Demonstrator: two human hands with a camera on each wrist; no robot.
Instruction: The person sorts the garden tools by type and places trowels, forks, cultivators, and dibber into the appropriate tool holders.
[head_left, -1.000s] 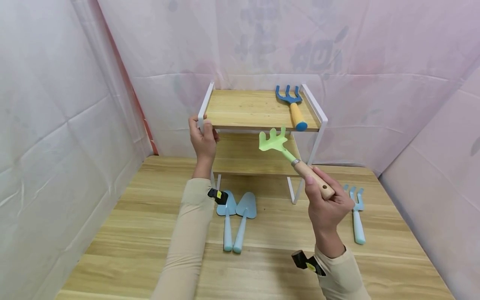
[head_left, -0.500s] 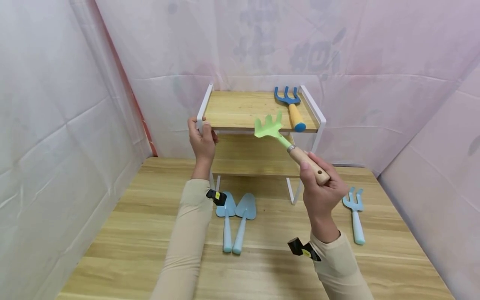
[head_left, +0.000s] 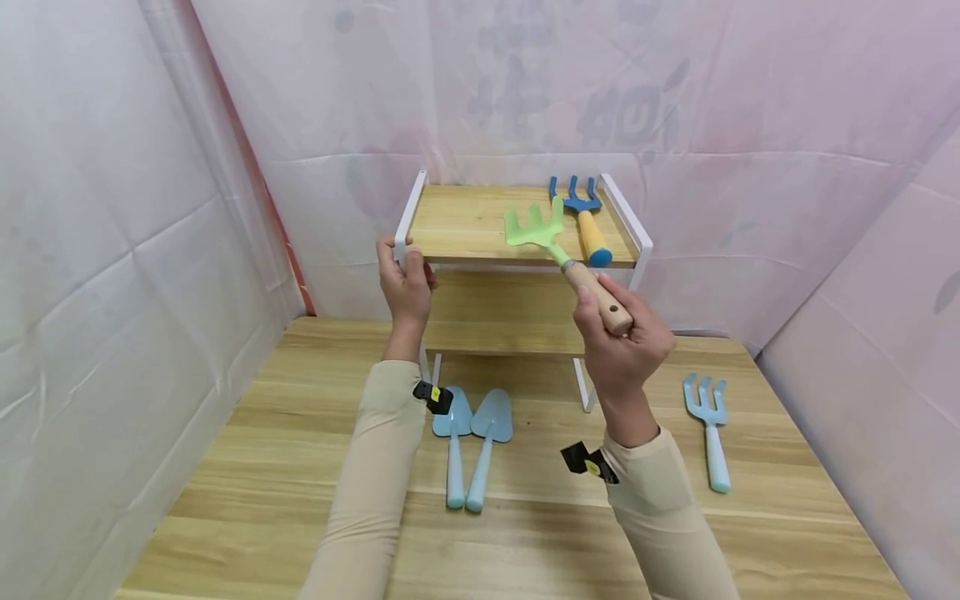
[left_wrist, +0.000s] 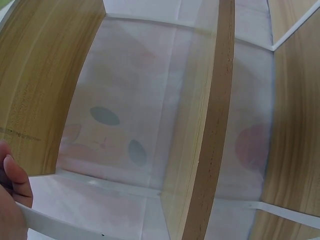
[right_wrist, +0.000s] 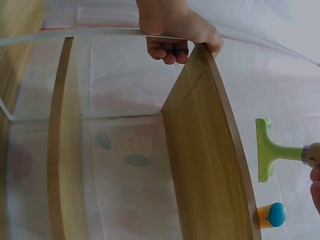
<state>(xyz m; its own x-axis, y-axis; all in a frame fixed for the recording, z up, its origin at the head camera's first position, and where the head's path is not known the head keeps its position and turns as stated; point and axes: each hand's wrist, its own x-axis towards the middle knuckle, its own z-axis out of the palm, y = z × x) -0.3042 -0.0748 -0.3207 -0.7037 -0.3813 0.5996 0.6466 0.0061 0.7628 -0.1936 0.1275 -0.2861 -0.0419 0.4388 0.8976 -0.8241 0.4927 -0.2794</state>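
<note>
A person's right hand [head_left: 626, 346] is gripping a green hand rake [head_left: 572, 271], thumb and curled fingers wrapping its wooden handle [head_left: 597, 297], and is holding it clear of the top board [head_left: 472, 221] of a shelf rack [head_left: 628, 212], near a blue-headed fork [head_left: 592, 236] lying there. The left hand [head_left: 405, 287] is clasping the board's left front corner, fingers curling; two pale blue trowels [head_left: 454, 467] and a pale blue fork [head_left: 716, 454] are lying on the table [head_left: 262, 467].

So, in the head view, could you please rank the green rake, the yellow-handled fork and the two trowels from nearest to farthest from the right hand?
From the right hand:
1. Green rake: gripped in it.
2. Yellow-handled fork: top shelf, right side.
3. Right trowel: on the table.
4. Left trowel: beside it, farther left.
</note>
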